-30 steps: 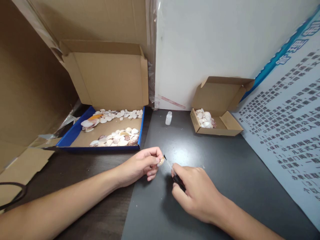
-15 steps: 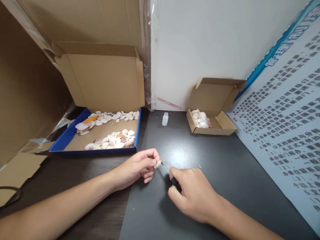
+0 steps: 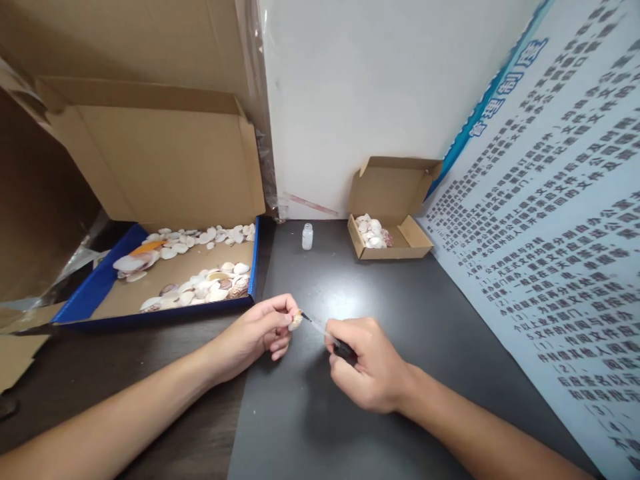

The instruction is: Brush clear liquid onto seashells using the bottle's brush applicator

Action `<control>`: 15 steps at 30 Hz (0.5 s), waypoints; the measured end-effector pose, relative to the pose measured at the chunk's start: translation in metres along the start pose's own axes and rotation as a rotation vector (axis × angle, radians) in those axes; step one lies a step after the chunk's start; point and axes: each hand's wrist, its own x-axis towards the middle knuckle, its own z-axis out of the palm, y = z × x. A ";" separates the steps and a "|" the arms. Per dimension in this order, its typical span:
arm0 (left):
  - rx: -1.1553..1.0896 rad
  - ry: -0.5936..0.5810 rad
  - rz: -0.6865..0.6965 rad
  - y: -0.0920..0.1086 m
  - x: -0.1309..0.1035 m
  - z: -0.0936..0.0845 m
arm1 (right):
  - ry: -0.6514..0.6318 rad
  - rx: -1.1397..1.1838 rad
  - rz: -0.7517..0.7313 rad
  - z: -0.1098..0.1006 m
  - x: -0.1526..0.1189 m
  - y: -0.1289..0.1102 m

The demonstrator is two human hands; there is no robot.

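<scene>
A shell (image 3: 297, 321) is pinched in the left hand (image 3: 260, 330), presumably leaving its surface exposed; toward four o'clock, a brush (image 3: 319, 327) is gripped by the right hand (image 3: 369, 363), tip contact unclear.

Company workplace, office type, with small handwork laid out.
An office setting is indicated by the large printed notice (image 3: 540, 220) at the right, on which a heading reading 管理制度 ("management rules") is displayed and the words for "company" and "documents" can be made out. The desk (image 3: 280, 427), part wood-grained and part smooth dark grey, is bounded by a plain white panel (image 3: 360, 87) and a tall brown cardboard sheet (image 3: 175, 47) edged with clear plastic film (image 3: 267, 100). Handwork is suggested by shells (image 3: 205, 287) held in an open blue-sided box (image 3: 256, 257) and a small carton (image 3: 390, 253). Whether an office proper or a workshop is shown cannot be determined.
</scene>
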 end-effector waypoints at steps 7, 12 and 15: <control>-0.041 -0.014 0.006 0.000 0.000 -0.001 | -0.075 -0.090 0.108 0.001 0.008 0.000; -0.062 -0.021 0.011 0.002 0.000 0.000 | -0.115 -0.184 0.145 0.000 0.015 0.006; -0.080 -0.017 0.009 0.001 0.001 -0.001 | -0.104 -0.146 0.088 0.000 0.017 0.008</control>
